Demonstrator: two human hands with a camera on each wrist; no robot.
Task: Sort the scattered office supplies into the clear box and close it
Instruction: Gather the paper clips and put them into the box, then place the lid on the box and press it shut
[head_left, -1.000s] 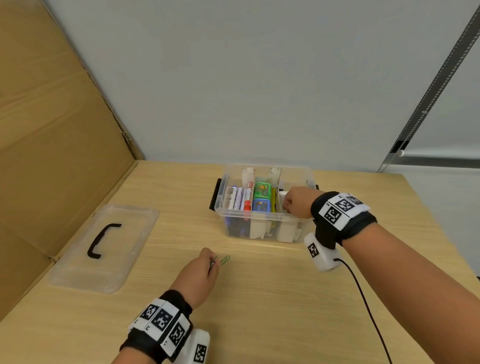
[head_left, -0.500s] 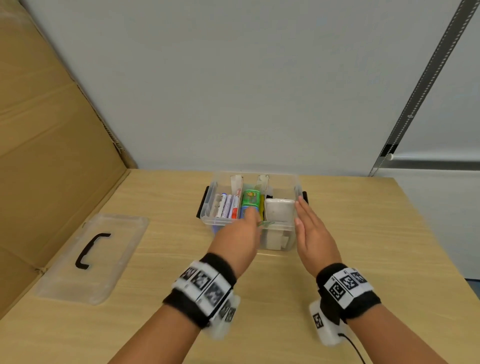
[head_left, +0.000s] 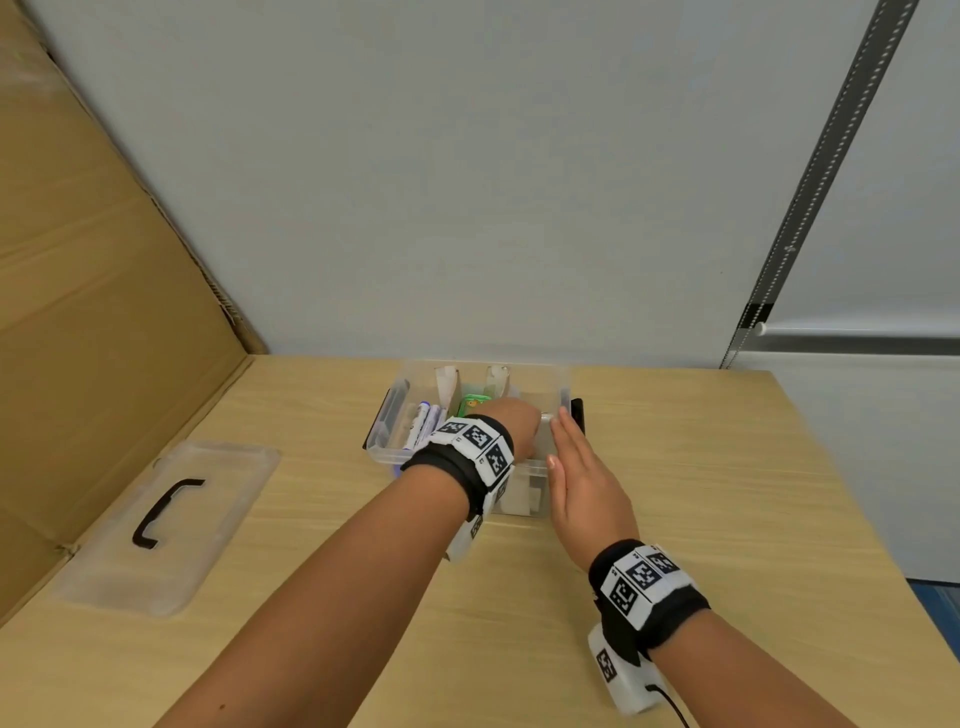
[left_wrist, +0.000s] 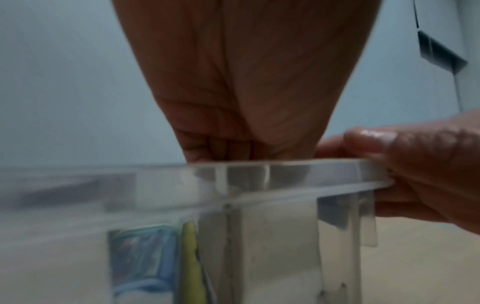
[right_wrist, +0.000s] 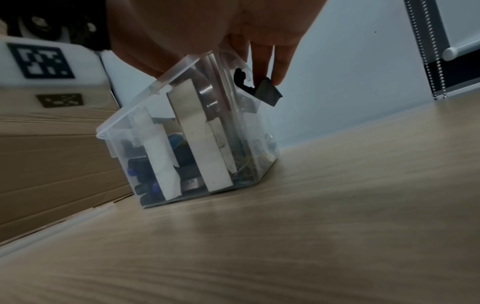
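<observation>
The clear box (head_left: 387, 431) stands open at the back middle of the table, split by white dividers. It holds markers (head_left: 423, 423) on the left and a green item (head_left: 475, 401) in the middle. My left hand (head_left: 519, 415) reaches down into the right compartment with its fingers bunched together (left_wrist: 233, 148); the fingertips are hidden below the rim (left_wrist: 285, 170), so no paper clip shows. My right hand (head_left: 566, 441) lies with straight fingers (right_wrist: 280, 61) against the box's right side, touching the black latch (right_wrist: 267, 92). Its thumb (left_wrist: 371, 139) rests over the near rim.
The clear lid (head_left: 171, 525) with a black handle lies flat on the table at the left. A cardboard wall (head_left: 104, 312) rises along the left side. The table's right edge (head_left: 852, 519) drops off toward the floor.
My left hand lifted from the table, where it pinched a green paper clip, and moved into the box's right compartment. My right hand came out of the box and settled against its right side.
</observation>
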